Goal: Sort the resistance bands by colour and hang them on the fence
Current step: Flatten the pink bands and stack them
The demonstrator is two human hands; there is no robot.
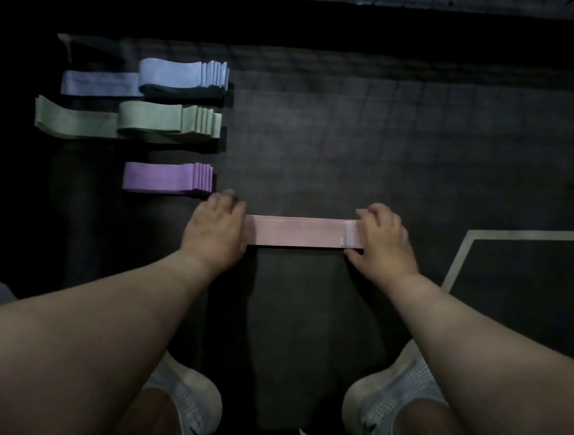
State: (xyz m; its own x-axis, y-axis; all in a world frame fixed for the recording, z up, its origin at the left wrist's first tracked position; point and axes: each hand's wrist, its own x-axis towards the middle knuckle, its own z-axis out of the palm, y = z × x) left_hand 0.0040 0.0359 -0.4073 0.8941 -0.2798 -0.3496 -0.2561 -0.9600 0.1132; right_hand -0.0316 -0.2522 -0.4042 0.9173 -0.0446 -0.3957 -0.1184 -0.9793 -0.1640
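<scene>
Left hand [214,227] and right hand [383,240] grip a pink band [294,232] on the floor [388,139], beside blue stack [183,75], green stack [169,119], purple stack [168,177].

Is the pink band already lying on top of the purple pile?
No, the pink band is apart from the purple pile, to the right of it.

A pink band [298,232], blue stack [181,76], green stack [164,122] and purple stack [166,178] lie on dark, perhaps charcoal, flooring [404,151].
</scene>
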